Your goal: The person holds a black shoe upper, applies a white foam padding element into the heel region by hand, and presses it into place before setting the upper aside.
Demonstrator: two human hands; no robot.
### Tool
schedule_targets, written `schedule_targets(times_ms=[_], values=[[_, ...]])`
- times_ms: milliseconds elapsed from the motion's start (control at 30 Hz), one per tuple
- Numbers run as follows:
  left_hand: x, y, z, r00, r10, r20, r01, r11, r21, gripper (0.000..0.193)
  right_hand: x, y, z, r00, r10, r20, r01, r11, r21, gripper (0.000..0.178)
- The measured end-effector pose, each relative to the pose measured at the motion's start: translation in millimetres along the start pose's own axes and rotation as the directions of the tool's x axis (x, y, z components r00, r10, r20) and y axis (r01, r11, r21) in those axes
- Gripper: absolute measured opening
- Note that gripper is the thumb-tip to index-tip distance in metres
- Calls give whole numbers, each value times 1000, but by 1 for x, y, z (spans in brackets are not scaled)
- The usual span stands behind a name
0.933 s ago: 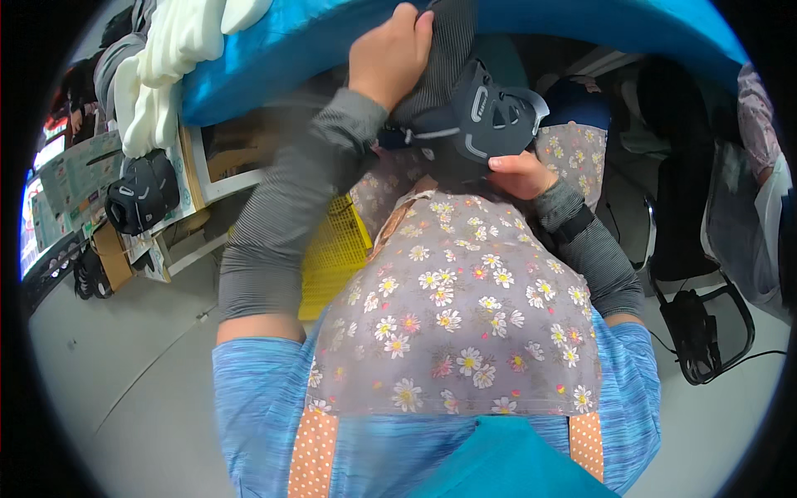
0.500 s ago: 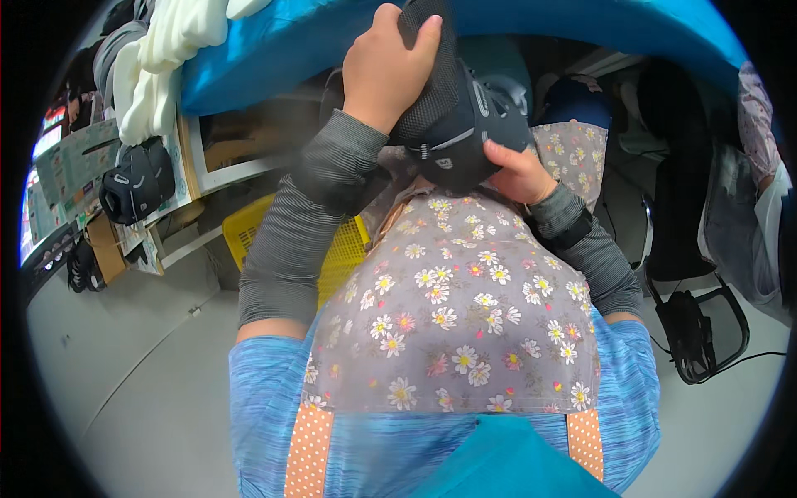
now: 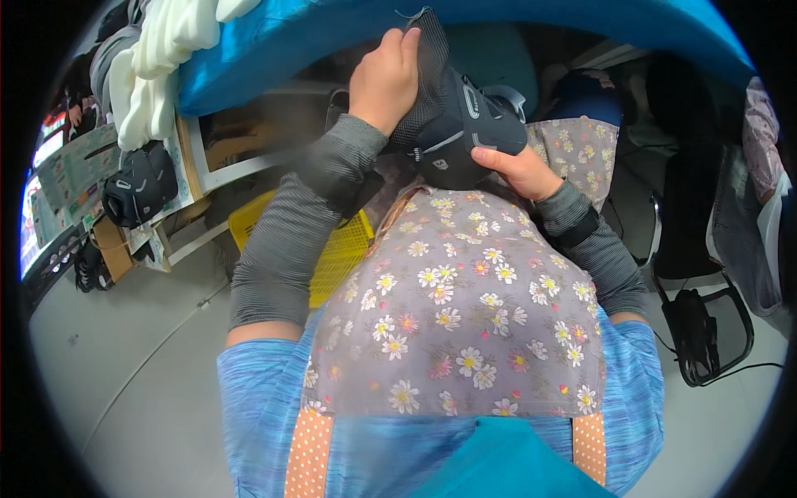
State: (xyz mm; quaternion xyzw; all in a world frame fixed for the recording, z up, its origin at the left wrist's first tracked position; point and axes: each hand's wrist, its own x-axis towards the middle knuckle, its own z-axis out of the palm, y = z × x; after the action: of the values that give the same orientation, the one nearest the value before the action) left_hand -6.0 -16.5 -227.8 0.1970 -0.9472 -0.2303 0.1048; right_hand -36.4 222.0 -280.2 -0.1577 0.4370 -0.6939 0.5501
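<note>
A dark shoe upper [image 3: 465, 133] hangs above my lap, just below the blue-covered edge. My left hand [image 3: 386, 79] grips a grey mesh flap [image 3: 432, 58] that rises from the upper, fingers closed around its edge. A loose thread shows at the flap's top. My right hand [image 3: 523, 173] is clasped on the upper's lower right side, thumb lying on the outside and the other fingers hidden beneath. Pale trim and stitching show on the dark material.
A blue-covered surface [image 3: 249, 66] curves across the top, with white sole-shaped pieces [image 3: 162, 50] at its left. Another dark upper [image 3: 141, 184] sits on the left shelf. A yellow basket [image 3: 344, 257] stands by my left arm, a black-framed chair [image 3: 714, 340] at right.
My left hand has moved slightly down and left, so more of the mesh flap's top shows. My right thumb has shifted a little left on the upper.
</note>
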Motion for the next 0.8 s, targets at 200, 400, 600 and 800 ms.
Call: schedule_targets(times_ms=[200,400,600,800], values=[[7,-11,16,985,110,135,-114,993,27,23,6,-6,1,1000,-17,-9,17,1000,9,42],[11,-34,43,938,297,180,-323,936,139,35,1,-6,2,999,37,-10,-37,999,-23,43],[16,9,19,997,-70,27,73,991,-115,44,5,-4,-3,999,31,-24,-27,991,132,42],[27,21,18,995,-15,-101,6,996,-86,44,6,-17,-11,996,11,-93,16,957,288,35]])
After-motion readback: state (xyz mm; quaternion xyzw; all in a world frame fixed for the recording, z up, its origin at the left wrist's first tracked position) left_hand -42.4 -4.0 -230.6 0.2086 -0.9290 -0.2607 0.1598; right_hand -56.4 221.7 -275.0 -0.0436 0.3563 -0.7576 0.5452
